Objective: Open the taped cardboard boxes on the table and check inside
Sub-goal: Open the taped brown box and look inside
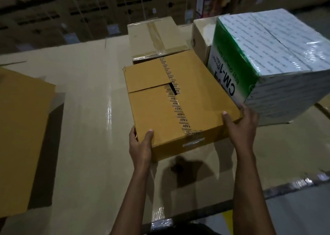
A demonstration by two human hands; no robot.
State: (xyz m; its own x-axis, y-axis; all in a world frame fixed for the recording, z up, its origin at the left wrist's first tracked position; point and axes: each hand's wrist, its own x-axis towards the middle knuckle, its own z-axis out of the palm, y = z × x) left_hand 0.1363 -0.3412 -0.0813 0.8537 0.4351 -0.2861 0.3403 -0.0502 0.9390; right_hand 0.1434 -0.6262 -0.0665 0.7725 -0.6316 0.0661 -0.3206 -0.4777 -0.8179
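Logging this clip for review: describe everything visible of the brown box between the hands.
The brown cardboard box is shallow, its flaps shut under printed tape along the centre seam, split midway where a dark gap shows. The left hand and right hand grip its near corners, thumbs on top. Its near edge looks raised off the table; the green-and-white box stands close at its right.
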